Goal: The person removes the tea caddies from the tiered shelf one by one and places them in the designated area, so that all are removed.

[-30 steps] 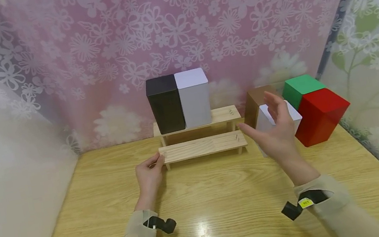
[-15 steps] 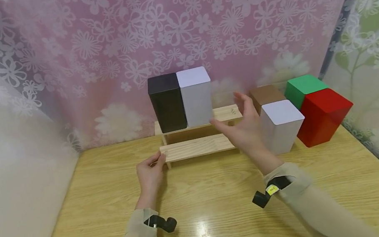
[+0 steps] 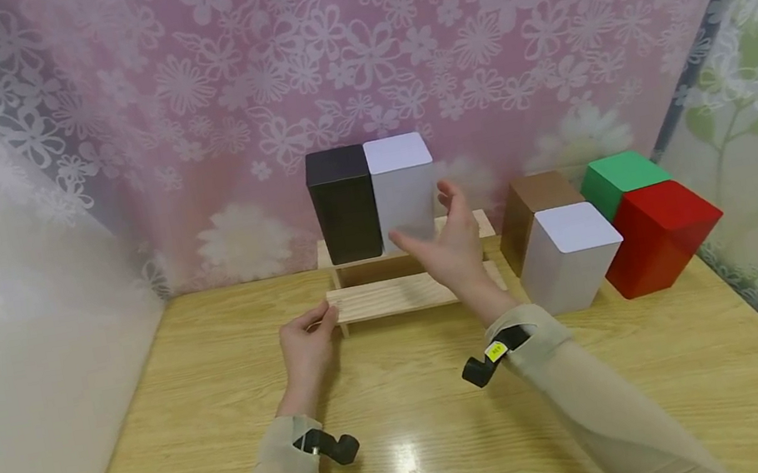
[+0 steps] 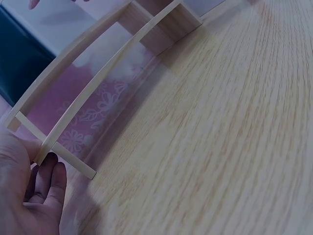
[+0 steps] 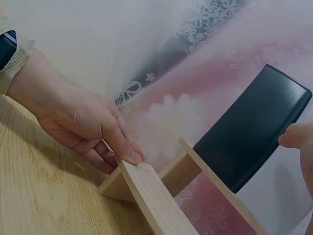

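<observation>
A light wooden two-step rack (image 3: pixel 390 297) stands at the back of the table. On its upper step, a black box (image 3: pixel 345 208) and a white box (image 3: pixel 401 190) stand upright side by side. My left hand (image 3: pixel 306 351) pinches the left end of the lower step between thumb and fingers, as the right wrist view shows with the step's edge (image 5: pixel 151 191) under the thumb. In front of the white box's right side is my right hand (image 3: pixel 454 257), thumb and fingers spread apart. Its thumb overlaps the box's front in the head view.
To the right of the rack stand a brown box (image 3: pixel 542 191), a second white box (image 3: pixel 570 266), a green box (image 3: pixel 622 172) and a red box (image 3: pixel 664 237), close together. Behind the wooden table (image 3: pixel 408 400) hangs a pink floral curtain (image 3: pixel 319 69).
My right hand has moved left, away from the boxes on the right, to the white box on the rack. My left hand keeps its hold on the lower step.
</observation>
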`<action>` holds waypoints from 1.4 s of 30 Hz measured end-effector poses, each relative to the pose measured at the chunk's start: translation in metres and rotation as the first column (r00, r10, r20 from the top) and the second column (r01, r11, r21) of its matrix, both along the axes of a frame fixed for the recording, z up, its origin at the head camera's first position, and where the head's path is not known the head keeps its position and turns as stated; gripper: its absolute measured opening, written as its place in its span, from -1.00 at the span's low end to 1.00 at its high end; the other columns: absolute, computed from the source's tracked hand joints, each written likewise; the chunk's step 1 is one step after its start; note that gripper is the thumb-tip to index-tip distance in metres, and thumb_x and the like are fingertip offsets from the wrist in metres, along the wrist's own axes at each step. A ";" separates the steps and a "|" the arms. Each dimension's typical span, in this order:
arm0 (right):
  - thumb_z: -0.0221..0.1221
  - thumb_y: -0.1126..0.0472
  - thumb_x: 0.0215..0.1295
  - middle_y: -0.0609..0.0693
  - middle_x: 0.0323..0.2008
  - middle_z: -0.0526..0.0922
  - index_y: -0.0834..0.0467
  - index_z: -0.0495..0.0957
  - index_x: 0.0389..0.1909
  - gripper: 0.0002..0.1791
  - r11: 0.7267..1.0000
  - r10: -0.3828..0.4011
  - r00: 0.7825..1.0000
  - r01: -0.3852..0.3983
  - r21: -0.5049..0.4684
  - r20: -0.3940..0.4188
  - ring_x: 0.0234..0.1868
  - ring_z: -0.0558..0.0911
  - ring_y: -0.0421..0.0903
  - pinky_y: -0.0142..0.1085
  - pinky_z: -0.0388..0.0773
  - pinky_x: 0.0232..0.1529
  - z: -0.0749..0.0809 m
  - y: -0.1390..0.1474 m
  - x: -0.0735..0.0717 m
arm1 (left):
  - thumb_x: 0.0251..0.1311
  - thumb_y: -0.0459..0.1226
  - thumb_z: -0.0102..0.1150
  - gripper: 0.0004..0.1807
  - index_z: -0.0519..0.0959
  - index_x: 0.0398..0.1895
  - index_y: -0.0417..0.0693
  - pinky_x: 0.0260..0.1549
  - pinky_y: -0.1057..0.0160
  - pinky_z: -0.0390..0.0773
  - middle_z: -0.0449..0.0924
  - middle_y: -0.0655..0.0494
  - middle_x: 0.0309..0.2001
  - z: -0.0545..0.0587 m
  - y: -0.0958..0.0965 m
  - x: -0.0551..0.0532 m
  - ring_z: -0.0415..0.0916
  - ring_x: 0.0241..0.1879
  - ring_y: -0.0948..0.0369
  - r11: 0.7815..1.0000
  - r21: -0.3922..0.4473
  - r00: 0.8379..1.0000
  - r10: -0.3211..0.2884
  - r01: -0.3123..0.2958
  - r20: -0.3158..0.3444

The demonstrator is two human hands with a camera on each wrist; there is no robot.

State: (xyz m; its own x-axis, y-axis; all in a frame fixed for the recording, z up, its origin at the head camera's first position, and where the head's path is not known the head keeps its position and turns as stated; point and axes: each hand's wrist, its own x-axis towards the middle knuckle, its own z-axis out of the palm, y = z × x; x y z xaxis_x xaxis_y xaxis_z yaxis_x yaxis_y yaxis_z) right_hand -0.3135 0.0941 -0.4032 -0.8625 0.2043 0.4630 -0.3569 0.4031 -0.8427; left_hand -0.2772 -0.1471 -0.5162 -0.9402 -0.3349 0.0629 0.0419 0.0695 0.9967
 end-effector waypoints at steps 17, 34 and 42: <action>0.69 -0.18 -0.09 0.11 0.41 0.40 0.08 0.10 0.57 0.31 0.997 -0.079 0.997 0.079 -0.019 0.006 0.38 0.45 0.06 0.02 0.47 0.39 -0.006 -0.017 -0.021 | 0.31 -0.39 0.46 -0.75 0.77 0.00 -0.36 -0.22 0.32 0.77 0.73 -0.27 0.03 -0.001 0.004 -0.001 0.75 -0.13 0.07 1.000 0.015 0.999 -0.012 0.012 -0.032; 0.67 -0.04 -0.03 0.13 0.36 0.47 0.15 0.17 0.52 0.18 0.994 -0.111 0.993 0.110 -0.026 -0.048 0.33 0.50 0.06 0.01 0.50 0.36 -0.011 -0.012 -0.026 | 0.33 -0.38 0.45 -0.75 0.77 0.01 -0.34 -0.26 0.37 0.76 0.74 -0.23 0.03 -0.003 0.003 -0.003 0.75 -0.15 0.06 1.000 -0.010 0.999 -0.016 0.016 -0.033; 0.68 -0.13 -0.08 0.06 0.34 0.49 0.12 0.22 0.49 0.19 0.986 -0.162 0.985 0.159 -0.051 -0.052 0.31 0.52 0.00 -0.04 0.52 0.35 -0.010 -0.014 -0.025 | 0.33 -0.38 0.46 -0.74 0.76 0.02 -0.34 -0.25 0.37 0.76 0.74 -0.23 0.04 -0.004 0.000 -0.002 0.75 -0.14 0.09 1.000 -0.004 1.000 0.001 -0.001 -0.016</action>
